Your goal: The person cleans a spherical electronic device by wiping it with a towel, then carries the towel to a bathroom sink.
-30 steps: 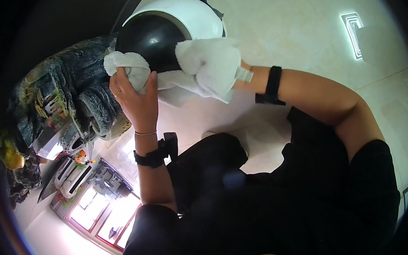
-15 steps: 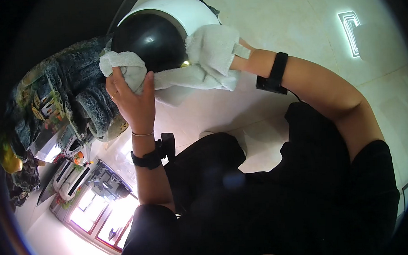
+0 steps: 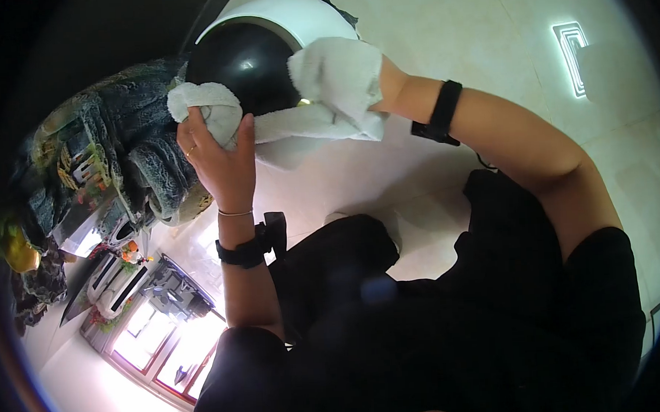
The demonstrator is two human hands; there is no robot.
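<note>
Farther from the body than a second ago, the white towel (image 3: 342,69) over the right hand (image 3: 392,85) has slid up along the black dome (image 3: 242,55), and a small pale tag that showed at its wrist edge is out of view. The left hand (image 3: 223,163) has kept its place beside the dome.

The towel is thick, fluffy terry cloth. Left fingers are curved with the thumb set apart, and a rounded, folded wad of it is gripped between them. Right fingers are wrapped under a loose, creased fold, so how far they are open cannot be told. Between the two sets of fingers a twisted, rope-like length of towel appears to run along the dome's near edge.

Just beyond the left fingertips, the dome is smooth and glossy, with one bright highlight. Beyond the fingers of both hands curves a smooth white shell (image 3: 292,12), hugging the dome like a hood.

Left of the left fingers stands rugged, dark grey-green rockwork (image 3: 110,142), ridged and folded. Right of the right fingers stretches a pale, polished tile floor (image 3: 485,37). Behind the fingers, black bands (image 3: 444,113) circle both forearms, and a thin bracelet (image 3: 234,213) rings the left wrist.
</note>
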